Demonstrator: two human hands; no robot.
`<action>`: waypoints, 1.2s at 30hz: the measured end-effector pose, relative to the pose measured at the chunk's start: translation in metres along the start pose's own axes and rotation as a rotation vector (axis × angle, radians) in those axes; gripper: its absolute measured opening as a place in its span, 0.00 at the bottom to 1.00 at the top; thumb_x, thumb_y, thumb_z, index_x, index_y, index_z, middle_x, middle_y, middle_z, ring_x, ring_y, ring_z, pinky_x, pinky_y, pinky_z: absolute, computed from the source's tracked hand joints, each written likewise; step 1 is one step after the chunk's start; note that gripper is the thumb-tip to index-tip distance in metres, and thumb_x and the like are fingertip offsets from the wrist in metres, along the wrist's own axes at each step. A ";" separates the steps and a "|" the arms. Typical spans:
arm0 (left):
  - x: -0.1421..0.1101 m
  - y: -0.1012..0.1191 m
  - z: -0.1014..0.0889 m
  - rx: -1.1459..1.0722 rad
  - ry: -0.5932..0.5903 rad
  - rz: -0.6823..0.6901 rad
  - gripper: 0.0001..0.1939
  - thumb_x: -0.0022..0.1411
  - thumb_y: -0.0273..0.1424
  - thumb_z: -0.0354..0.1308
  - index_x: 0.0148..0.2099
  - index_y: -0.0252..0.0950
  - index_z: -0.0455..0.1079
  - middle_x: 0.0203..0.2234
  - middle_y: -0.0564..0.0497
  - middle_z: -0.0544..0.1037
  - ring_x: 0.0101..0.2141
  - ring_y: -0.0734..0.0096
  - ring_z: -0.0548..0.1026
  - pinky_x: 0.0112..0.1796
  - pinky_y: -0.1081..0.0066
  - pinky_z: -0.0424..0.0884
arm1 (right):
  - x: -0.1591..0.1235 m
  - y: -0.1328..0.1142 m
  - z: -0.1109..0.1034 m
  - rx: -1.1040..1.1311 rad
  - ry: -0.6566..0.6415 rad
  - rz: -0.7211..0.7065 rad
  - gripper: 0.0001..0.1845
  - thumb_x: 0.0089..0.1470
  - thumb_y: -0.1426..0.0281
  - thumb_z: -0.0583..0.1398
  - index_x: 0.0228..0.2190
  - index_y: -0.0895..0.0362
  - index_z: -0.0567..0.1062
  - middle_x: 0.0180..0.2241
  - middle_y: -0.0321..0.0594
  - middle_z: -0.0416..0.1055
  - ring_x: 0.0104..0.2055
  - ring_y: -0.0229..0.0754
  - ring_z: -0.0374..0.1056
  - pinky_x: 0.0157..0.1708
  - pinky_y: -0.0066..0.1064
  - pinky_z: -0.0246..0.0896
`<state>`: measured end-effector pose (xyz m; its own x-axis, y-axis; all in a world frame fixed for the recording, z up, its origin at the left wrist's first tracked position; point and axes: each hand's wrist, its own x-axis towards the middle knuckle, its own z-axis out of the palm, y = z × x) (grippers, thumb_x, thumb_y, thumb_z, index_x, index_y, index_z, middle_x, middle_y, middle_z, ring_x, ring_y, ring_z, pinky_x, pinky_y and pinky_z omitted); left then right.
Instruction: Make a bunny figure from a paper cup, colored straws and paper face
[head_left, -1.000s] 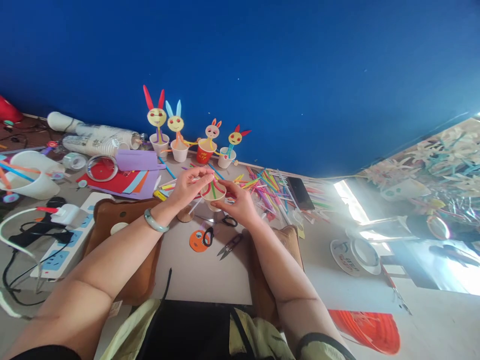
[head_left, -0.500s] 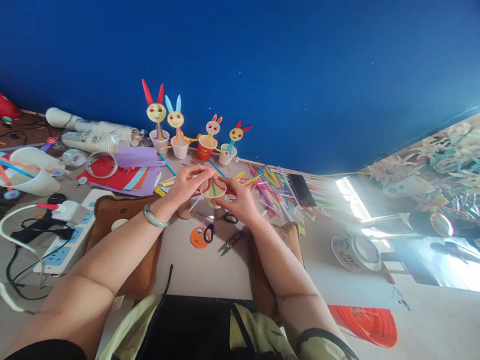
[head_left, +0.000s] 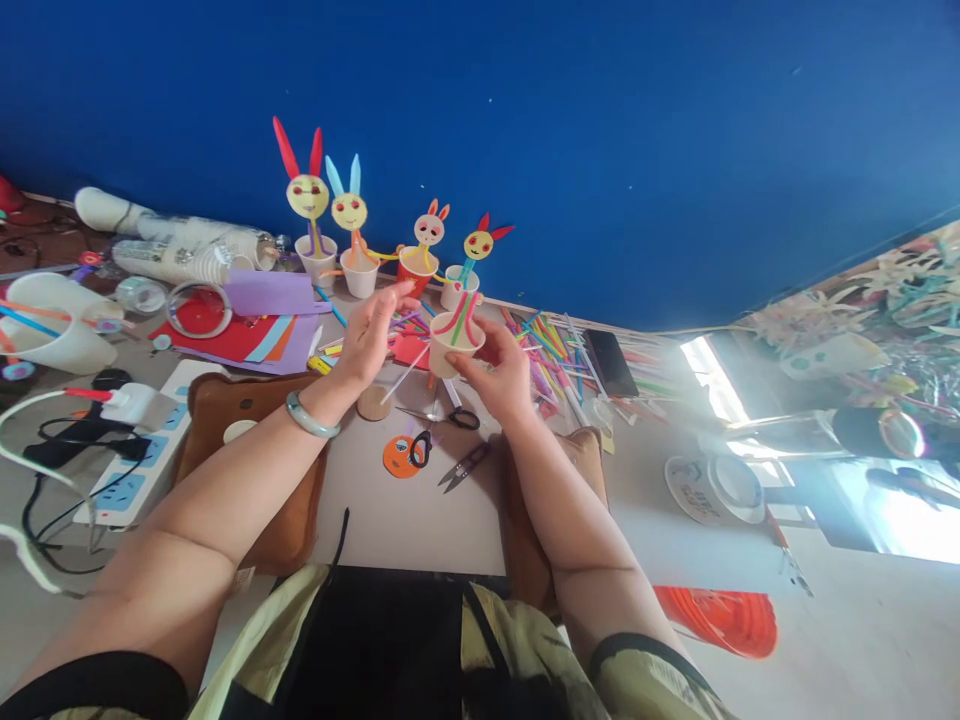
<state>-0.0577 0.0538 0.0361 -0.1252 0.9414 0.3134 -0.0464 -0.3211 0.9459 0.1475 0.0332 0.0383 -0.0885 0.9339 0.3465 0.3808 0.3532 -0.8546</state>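
My right hand grips a white paper cup by its side, fingers behind and thumb in front. Pink and green pipe cleaners stand up inside the cup. To the left, my left hand is raised with its fingers stretched out, apart from the cup. Below the hands lie black-handled scissors, an orange paper disc with a drawn face, and small thread snips. A round brown disc sits beneath my left hand.
Several cups with rabbit-faced figures, such as the red-eared one, line the blue wall. Loose pipe cleaners and a phone lie to the right. At left are coloured paper and a power strip.
My left hand has let go of the pipe cleaners and drawn back leftward, its fingers opening. My right hand has moved the cup slightly right and up. The view has tilted a little.
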 end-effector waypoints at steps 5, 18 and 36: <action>0.006 -0.014 -0.001 -0.062 0.116 0.024 0.35 0.65 0.62 0.48 0.53 0.39 0.74 0.40 0.44 0.81 0.50 0.57 0.78 0.55 0.58 0.70 | 0.006 0.012 -0.002 0.039 0.146 -0.051 0.40 0.51 0.48 0.67 0.59 0.53 0.68 0.52 0.49 0.76 0.53 0.52 0.75 0.51 0.41 0.74; -0.005 -0.012 0.002 -0.240 -0.406 -0.181 0.37 0.44 0.48 0.76 0.53 0.38 0.73 0.52 0.41 0.78 0.55 0.54 0.75 0.50 0.64 0.73 | 0.006 0.015 0.006 0.082 0.094 -0.051 0.42 0.49 0.36 0.62 0.54 0.51 0.70 0.53 0.50 0.76 0.56 0.53 0.73 0.49 0.42 0.74; -0.017 0.008 0.009 -0.358 -0.377 -0.255 0.20 0.54 0.41 0.69 0.47 0.39 0.77 0.46 0.45 0.83 0.46 0.57 0.81 0.44 0.62 0.78 | 0.009 -0.027 0.000 -0.052 -0.184 -0.068 0.48 0.43 0.47 0.73 0.60 0.52 0.68 0.52 0.45 0.77 0.52 0.52 0.75 0.51 0.44 0.74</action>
<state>-0.0472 0.0363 0.0395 0.2925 0.9444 0.1499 -0.3696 -0.0329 0.9286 0.1367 0.0318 0.0643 -0.2805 0.9041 0.3222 0.4144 0.4169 -0.8090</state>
